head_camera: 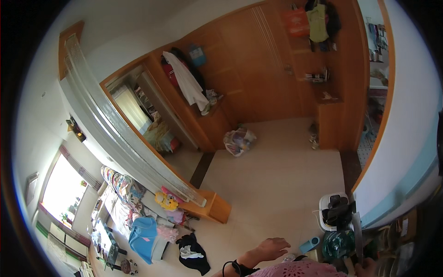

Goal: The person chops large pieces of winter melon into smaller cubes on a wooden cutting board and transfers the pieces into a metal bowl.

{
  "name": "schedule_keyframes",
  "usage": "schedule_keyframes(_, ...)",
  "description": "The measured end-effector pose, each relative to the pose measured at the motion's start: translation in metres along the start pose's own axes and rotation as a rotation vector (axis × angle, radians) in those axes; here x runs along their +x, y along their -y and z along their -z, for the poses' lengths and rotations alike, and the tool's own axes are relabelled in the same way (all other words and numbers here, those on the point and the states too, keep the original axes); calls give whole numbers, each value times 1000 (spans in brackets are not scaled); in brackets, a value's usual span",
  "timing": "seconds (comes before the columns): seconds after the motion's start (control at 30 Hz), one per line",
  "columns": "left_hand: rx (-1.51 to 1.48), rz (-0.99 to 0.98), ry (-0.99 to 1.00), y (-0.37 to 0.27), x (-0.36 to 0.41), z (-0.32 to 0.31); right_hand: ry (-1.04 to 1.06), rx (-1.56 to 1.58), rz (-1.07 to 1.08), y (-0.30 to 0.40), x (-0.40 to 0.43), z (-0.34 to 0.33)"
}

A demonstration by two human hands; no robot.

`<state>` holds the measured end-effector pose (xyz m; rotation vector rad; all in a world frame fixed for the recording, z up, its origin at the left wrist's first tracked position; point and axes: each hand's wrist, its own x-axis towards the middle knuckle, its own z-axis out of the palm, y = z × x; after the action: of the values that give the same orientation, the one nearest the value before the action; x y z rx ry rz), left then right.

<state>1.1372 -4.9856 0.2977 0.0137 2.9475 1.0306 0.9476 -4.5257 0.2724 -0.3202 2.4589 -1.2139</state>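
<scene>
My left hand (275, 248) reaches out at the bottom, palm down and empty, its fingers loosely extended. A black band (244, 268) circles that wrist. At the lower right my right hand (367, 267) is closed around the lower end of a long, flat, grey blade (358, 233), which looks like a knife and stands nearly upright in the picture. Left of the blade is a green, shiny plastic-wrapped bundle (338, 244). Nearer my left hand lies a light-blue cylinder (310, 244) with a hole in its end. Pink patterned clothing (297, 269) covers my body below.
A white tub (324, 211) with dark items stands against the wall. Black clothing (193, 254) lies on the floor (277, 180). A full plastic bag (239, 141) sits near the wooden door (251, 69). A wooden partition base (216, 207) juts out at left, beside a cluttered sofa (121, 211).
</scene>
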Motion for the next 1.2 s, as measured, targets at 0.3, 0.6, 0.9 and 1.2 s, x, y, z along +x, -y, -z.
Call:
schedule_keyframes(0.3, 59, 35, 39, 75, -19, 34, 28, -85, 106, 57, 32, -46)
schedule_keyframes(0.6, 32, -23, 90, 101, -1, 40, 29, -55, -4, 50, 22, -74)
schedule_keyframes(0.9, 37, -178, 343, 114, 63, 18, -143, 140, -263, 78, -52, -69)
schedule_keyframes(1.2, -16, -408, 375, 55, 119, -28, -381, 100, -489, 57, -161, -52)
